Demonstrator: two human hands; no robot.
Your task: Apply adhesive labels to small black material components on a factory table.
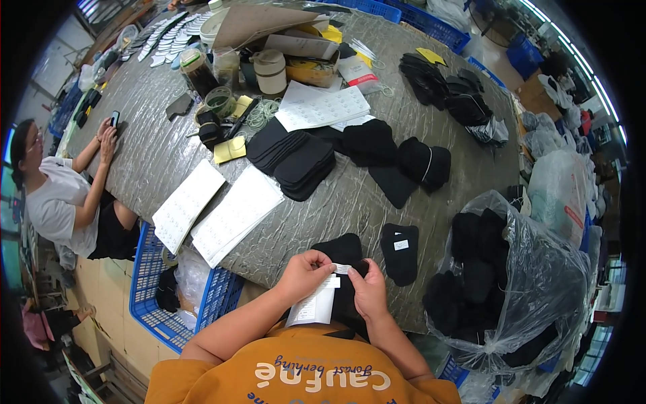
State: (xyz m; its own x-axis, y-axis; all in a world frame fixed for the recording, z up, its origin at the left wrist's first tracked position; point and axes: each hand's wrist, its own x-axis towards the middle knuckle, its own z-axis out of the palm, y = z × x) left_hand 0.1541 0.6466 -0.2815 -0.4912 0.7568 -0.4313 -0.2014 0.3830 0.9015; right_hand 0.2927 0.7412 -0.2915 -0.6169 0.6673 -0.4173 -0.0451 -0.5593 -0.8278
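At the table's near edge, my left hand (307, 275) and my right hand (369, 288) are close together, fingertips pinched. Between them is a small white label (342, 268), one end at each hand. Below the label a white printed sheet (312, 307) hangs against my front, partly under my left hand. Black fabric shows behind and below my right fingers; whether that hand also grips it I cannot tell. Just beyond my hands lies a black insole-shaped pad (341, 247). To the right, another black pad (400, 259) carries a white sticker.
Stacked black pads (296, 161) and white label sheets (239, 212) lie farther off. A clear plastic bag (538, 283) of black pads stands at right. A blue crate (151, 296) sits left, below the table edge. Beyond it a person (64, 195) handles a phone.
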